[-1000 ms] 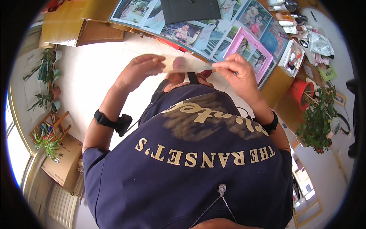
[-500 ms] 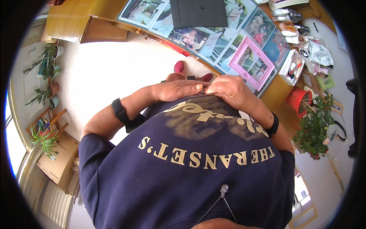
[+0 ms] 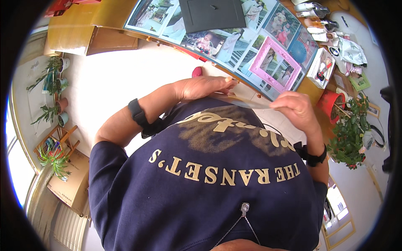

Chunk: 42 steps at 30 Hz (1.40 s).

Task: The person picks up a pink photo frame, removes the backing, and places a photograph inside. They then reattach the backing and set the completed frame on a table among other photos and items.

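Navy cloth nearest you: your shirt (image 3: pixel 217 201), pale lettering across it, a clear pendant (image 3: pixel 245 207) on a chain at your chest. Beyond, a see-through strip (image 3: pixel 249 103) spans crosswise between your two hands, its right end slanting a little toward you. Your right hand (image 3: pixel 295 109): closed, thumb and fingers pinching the strip's right end; the strip runs leftward from the fingertips. Your left hand (image 3: pixel 202 88): fingers bent, just over the strip's left end, which passes below them; whether they grip it, cannot tell. Dark wrist straps (image 3: pixel 136 111) on both arms. Past the left hand, a red shoe (image 3: pixel 197 72) on pale floor (image 3: pixel 125 75). Farther: a table top (image 3: pixel 247 62) laid with photographs. On it, a pink frame (image 3: pixel 285 52) beyond your right hand, and a dark flat panel (image 3: pixel 213 16) farther off. To the right, a leafy plant (image 3: pixel 349 134) in a red pot (image 3: pixel 328 104).
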Motion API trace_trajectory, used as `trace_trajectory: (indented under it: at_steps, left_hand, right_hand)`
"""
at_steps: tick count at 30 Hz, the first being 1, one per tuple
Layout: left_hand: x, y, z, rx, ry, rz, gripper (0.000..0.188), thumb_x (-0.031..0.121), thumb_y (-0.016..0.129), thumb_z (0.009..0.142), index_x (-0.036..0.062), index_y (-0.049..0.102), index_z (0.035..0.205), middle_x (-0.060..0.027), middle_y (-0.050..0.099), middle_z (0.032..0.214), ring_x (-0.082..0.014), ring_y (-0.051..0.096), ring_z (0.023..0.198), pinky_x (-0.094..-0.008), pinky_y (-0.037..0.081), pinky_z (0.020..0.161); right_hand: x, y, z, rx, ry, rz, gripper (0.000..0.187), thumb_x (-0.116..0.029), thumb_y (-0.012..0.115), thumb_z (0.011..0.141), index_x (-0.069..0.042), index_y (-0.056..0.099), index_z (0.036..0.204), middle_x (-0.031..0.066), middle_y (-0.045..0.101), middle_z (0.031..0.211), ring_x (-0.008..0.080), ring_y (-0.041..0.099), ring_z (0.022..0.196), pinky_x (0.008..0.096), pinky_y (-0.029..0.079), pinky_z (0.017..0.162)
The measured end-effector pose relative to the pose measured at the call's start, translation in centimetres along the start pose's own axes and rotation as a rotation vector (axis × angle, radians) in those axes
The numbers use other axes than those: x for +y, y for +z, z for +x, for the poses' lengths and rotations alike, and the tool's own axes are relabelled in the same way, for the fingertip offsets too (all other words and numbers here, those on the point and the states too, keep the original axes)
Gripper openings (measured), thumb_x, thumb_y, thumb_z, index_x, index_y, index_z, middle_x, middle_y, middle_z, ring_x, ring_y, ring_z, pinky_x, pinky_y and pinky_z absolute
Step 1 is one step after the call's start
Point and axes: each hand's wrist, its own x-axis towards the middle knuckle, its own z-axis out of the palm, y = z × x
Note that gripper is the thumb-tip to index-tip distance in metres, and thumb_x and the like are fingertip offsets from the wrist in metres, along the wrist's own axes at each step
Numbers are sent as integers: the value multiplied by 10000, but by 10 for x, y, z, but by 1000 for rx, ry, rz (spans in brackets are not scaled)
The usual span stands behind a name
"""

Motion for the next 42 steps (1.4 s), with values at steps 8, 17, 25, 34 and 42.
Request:
trace_trajectory:
  at_steps: [8, 17, 25, 34, 42]
  left_hand:
    - [-36, -10, -8, 40, 124, -420, 697, 558, 254, 984, 27, 360, 1422, -149, 413, 1429, -258, 381, 1327, -380, 254, 1115]
    - [-40, -8, -57, 294, 299, 390, 503, 394, 450, 966, 61, 483, 1342, -127, 448, 1394, -234, 391, 1309, -387, 280, 1096]
    - [-76, -44, -100, 578, -101, 312, 413, 313, 546, 948, -2, 584, 1212, -136, 638, 1125, -221, 589, 1061, -348, 460, 937]
    - [-98, -9, -58, 393, -81, 130, 196, 198, 595, 891, 12, 647, 859, -69, 644, 802, -136, 579, 751, -275, 473, 706]
    - [-116, -8, -58, 640, 13, -23, 190, 184, 534, 961, 13, 599, 907, 30, 539, 766, -54, 469, 731, -213, 425, 664]
  right_hand:
    - [21, -58, -39, 195, 290, 73, 101, -5, 627, 856, 7, 668, 948, 49, 649, 835, 128, 635, 777, 259, 502, 697]
    - [60, -29, -34, 416, 400, 466, 186, -114, 578, 940, -11, 621, 1089, 29, 647, 934, 115, 624, 833, 266, 508, 796]
    - [67, -24, -24, 481, 402, 507, 164, -84, 585, 928, -8, 639, 1063, 32, 650, 911, 109, 622, 826, 234, 486, 769]
    - [73, -8, -2, 355, 383, 539, 174, -118, 595, 930, -19, 638, 1067, 23, 644, 909, 109, 617, 831, 244, 483, 771]
    - [77, 0, 23, 276, 377, 548, 190, -139, 591, 936, -18, 628, 1078, 27, 639, 911, 114, 606, 831, 250, 464, 780]
